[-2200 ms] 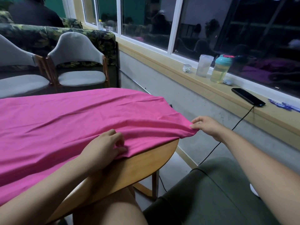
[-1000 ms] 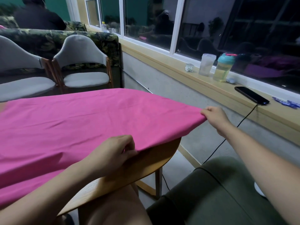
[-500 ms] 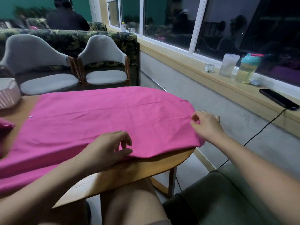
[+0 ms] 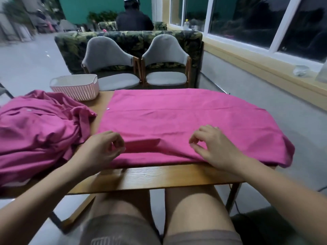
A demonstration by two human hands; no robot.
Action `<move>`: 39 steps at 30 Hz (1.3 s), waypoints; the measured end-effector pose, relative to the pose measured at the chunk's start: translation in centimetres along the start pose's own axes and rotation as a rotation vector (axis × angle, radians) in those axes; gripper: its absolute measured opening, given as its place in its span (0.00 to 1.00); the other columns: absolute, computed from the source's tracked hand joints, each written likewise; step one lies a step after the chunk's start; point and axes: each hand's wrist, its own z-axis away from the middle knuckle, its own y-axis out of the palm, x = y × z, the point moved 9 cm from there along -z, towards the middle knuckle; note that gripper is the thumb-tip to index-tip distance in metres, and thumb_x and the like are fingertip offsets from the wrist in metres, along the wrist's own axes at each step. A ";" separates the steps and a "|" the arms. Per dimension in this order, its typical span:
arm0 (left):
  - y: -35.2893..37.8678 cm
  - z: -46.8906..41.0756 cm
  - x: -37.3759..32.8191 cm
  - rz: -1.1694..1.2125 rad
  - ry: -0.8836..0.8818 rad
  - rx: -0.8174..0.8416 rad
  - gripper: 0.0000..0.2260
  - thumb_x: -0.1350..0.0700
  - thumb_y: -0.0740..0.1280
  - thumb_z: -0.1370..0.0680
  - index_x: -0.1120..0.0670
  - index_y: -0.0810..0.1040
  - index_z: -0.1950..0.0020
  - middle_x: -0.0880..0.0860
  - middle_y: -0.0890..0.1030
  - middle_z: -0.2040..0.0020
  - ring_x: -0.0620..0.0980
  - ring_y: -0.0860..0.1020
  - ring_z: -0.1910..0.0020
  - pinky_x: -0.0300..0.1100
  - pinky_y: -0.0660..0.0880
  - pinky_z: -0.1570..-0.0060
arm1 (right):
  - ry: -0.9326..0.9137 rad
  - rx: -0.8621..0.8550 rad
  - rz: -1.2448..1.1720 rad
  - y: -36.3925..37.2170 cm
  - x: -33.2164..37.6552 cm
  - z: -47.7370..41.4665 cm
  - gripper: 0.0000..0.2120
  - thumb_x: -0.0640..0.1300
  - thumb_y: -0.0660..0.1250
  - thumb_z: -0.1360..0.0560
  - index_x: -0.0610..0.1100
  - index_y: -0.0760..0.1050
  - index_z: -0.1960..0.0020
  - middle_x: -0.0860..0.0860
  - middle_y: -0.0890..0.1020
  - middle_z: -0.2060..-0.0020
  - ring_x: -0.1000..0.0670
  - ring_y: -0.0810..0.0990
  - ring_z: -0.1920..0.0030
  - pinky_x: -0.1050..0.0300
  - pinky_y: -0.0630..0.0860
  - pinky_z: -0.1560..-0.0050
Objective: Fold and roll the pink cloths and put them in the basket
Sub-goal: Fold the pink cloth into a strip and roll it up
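Note:
A pink cloth [image 4: 177,121] lies spread flat over the right half of the wooden table [image 4: 150,177], and its right end hangs over the table's side. My left hand [image 4: 102,149] sits at the cloth's near left corner with its fingers loosely curled, and I see nothing pinched between them. My right hand [image 4: 214,149] rests on the cloth near its front edge, fingers bent and apart, holding nothing. A small raised fold lies between the hands. A heap of pink cloths [image 4: 37,131] lies on the left. The pale woven basket [image 4: 76,86] stands at the table's back left.
Two grey chairs [image 4: 138,68] stand behind the table, in front of a patterned sofa [image 4: 127,39]. A person [image 4: 133,18] sits further back, facing away. A window ledge [image 4: 265,68] with small items runs along the right wall. My knees are under the table.
The view swung left, bringing the basket and the heap into sight. My right hand let go of the cloth's right end and came to its front edge. My left hand slackened its grip.

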 end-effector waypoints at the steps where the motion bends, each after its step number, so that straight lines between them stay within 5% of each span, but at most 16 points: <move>1: -0.2 0.6 0.9 -0.026 -0.016 0.012 0.09 0.54 0.79 0.26 0.45 0.81 0.56 0.41 0.79 0.59 0.40 0.78 0.60 0.42 0.74 0.60 | -0.047 0.011 -0.004 0.7 1.3 -0.2 0.00 0.48 0.70 0.22 0.52 0.79 0.52 0.56 0.79 0.56 0.52 0.75 0.53 0.49 0.71 0.50; 9: 0.7 2.4 4.3 -0.107 -0.096 0.063 0.07 0.48 0.77 0.24 0.43 0.83 0.48 0.40 0.77 0.55 0.42 0.77 0.56 0.47 0.78 0.52 | -0.072 0.081 0.239 4.7 4.1 -0.7 0.03 0.48 0.69 0.21 0.50 0.80 0.51 0.52 0.79 0.57 0.44 0.77 0.52 0.46 0.73 0.53; 14: 1.5 2.0 4.7 -0.056 -0.090 0.101 0.11 0.44 0.80 0.28 0.42 0.82 0.50 0.41 0.77 0.56 0.40 0.77 0.55 0.47 0.78 0.53 | 0.067 0.183 0.248 5.4 3.0 -0.8 0.07 0.54 0.68 0.20 0.52 0.77 0.47 0.53 0.79 0.52 0.45 0.77 0.47 0.45 0.73 0.45; 21: 2.6 1.9 4.3 -0.091 -0.112 0.112 0.09 0.46 0.76 0.23 0.39 0.75 0.55 0.40 0.77 0.54 0.44 0.76 0.55 0.45 0.71 0.55 | 0.089 0.229 0.273 6.4 3.4 -1.1 0.05 0.50 0.61 0.15 0.51 0.70 0.48 0.51 0.76 0.50 0.45 0.74 0.46 0.47 0.68 0.45; 27: 0.2 2.8 2.8 -0.059 -0.057 0.052 0.08 0.51 0.75 0.22 0.44 0.76 0.53 0.42 0.76 0.54 0.44 0.76 0.55 0.49 0.75 0.55 | 0.038 0.147 0.282 5.0 4.7 -0.2 0.04 0.48 0.61 0.17 0.50 0.68 0.50 0.51 0.74 0.53 0.44 0.72 0.51 0.46 0.67 0.50; 32: -1.3 4.6 1.0 -0.056 0.007 0.011 0.08 0.55 0.76 0.22 0.48 0.77 0.53 0.42 0.75 0.53 0.43 0.73 0.54 0.40 0.70 0.55 | -0.064 0.044 0.277 3.3 6.7 1.4 0.05 0.46 0.63 0.18 0.50 0.67 0.51 0.53 0.71 0.55 0.46 0.69 0.55 0.47 0.68 0.53; 39: 1.0 7.8 1.5 -0.133 0.034 0.088 0.09 0.48 0.75 0.23 0.41 0.75 0.51 0.40 0.73 0.49 0.46 0.73 0.50 0.50 0.73 0.50 | -0.152 0.059 0.401 5.1 7.8 4.0 0.05 0.45 0.59 0.19 0.47 0.70 0.53 0.49 0.72 0.57 0.44 0.70 0.57 0.45 0.71 0.54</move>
